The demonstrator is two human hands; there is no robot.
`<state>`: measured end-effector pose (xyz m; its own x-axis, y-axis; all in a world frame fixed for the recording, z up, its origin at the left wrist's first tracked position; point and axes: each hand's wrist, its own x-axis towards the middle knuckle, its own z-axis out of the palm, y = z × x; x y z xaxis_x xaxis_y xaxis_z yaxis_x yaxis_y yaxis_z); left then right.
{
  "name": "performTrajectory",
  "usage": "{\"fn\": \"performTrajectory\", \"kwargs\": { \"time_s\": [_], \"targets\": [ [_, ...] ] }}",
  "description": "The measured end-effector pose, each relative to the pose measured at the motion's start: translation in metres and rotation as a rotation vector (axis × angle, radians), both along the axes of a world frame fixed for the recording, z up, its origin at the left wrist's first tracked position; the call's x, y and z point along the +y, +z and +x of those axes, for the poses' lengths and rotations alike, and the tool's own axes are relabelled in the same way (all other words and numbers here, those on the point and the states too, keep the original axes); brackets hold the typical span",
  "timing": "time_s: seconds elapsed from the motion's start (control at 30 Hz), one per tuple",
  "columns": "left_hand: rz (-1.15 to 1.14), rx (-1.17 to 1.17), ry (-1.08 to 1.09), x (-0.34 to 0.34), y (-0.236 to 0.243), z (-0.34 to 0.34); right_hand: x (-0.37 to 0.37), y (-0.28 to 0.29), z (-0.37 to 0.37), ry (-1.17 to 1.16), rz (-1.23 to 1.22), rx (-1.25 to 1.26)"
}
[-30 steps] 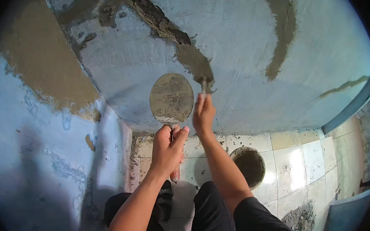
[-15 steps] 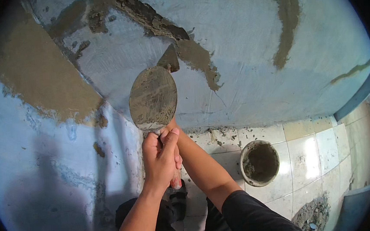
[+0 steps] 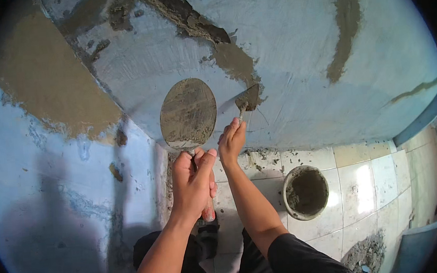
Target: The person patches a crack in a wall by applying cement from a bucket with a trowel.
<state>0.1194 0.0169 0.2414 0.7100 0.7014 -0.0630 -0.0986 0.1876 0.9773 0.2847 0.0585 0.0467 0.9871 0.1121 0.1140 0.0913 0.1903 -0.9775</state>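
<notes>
My left hand grips the red handle of a round mortar board smeared with grey mortar, holding it up against the blue wall. My right hand holds a small trowel whose blade presses wet mortar onto the wall at the lower end of a grey mortar strip. The board and the trowel blade are a short gap apart.
A round bucket with mortar in it stands on the pale tiled floor to my right. More mortar patches mark the wall at left and upper right. A mortar heap lies at lower right.
The trowel has moved off the board and rightward onto the wall. The board tilted upright and shifted slightly right. The view has panned, bringing the bucket nearer the middle.
</notes>
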Motion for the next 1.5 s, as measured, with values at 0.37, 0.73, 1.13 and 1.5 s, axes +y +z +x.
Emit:
{"fn": "performTrajectory", "kwargs": {
  "time_s": [0.37, 0.73, 1.13, 1.5],
  "targets": [
    [-0.035, 0.023, -0.014, -0.017, 0.002, 0.012, 0.043, 0.087, 0.006, 0.179, 0.264, -0.345],
    [0.027, 0.112, -0.044, -0.014, -0.008, 0.009, -0.002, -0.027, 0.032, 0.057, 0.335, 0.115],
    [0.022, 0.162, -0.104, -0.024, -0.013, 0.009, -0.005, 0.029, 0.047, -0.020, -0.087, -0.355],
    [0.016, 0.143, -0.133, -0.032, -0.017, 0.011, -0.066, -0.098, 0.074, -0.083, -0.153, -0.138]
  ]
}}
